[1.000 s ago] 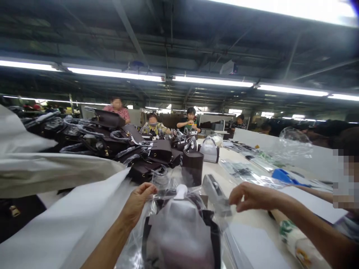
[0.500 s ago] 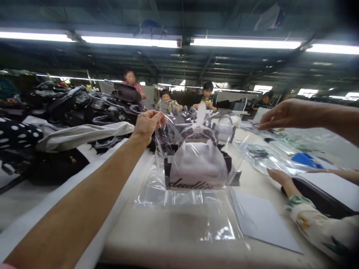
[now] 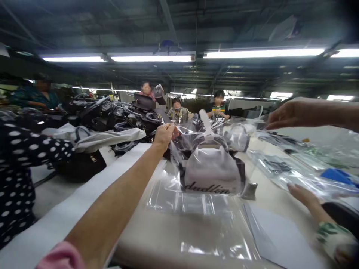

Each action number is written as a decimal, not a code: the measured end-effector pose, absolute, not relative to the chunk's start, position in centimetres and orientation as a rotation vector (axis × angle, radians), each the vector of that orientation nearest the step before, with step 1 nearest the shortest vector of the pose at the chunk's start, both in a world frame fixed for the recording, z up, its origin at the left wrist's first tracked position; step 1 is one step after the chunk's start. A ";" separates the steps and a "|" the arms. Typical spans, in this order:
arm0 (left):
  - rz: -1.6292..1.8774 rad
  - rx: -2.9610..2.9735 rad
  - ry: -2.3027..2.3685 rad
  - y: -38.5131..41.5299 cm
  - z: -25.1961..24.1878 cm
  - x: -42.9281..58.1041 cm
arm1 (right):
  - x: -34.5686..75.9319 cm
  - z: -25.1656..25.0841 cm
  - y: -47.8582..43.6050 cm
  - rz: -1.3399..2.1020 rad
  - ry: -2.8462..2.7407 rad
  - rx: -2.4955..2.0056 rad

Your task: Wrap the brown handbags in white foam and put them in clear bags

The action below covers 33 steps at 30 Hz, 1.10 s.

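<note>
A handbag in a white dust cover [image 3: 211,172] with dark lettering stands upright inside a clear plastic bag [image 3: 196,201] on the pale table [image 3: 157,239]. My left hand [image 3: 165,134] is closed on the plastic bag's upper left edge, arm stretched out. My right hand [image 3: 286,114] is raised at the upper right, fingers pinched together at the bag's far right edge, which is pulled taut toward it. The bag's white handle wrap [image 3: 206,125] sticks up between my hands.
A heap of dark handbags [image 3: 123,116] fills the back left. A person in a polka-dot sleeve [image 3: 17,164] is at the left. A co-worker's hand [image 3: 304,196] rests at the right by more plastic bags [image 3: 283,170]. Grey sheets [image 3: 269,235] lie near right. Several people sit beyond.
The bagged handbag went from close under me to standing farther out on the table. My left arm stretched out with the bag's edge. My right hand rose to the upper right.
</note>
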<state>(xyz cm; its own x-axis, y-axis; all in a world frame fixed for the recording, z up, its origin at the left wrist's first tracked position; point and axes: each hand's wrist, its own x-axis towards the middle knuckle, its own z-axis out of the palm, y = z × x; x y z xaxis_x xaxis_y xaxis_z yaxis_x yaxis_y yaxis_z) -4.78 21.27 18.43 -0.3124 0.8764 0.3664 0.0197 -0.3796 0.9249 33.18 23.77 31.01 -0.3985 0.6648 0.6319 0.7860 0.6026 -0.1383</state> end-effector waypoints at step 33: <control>1.686 1.220 1.441 20.8 8.5 -10.1 | 41.7 -0.5 9.0 0.434 -2.298 -1.852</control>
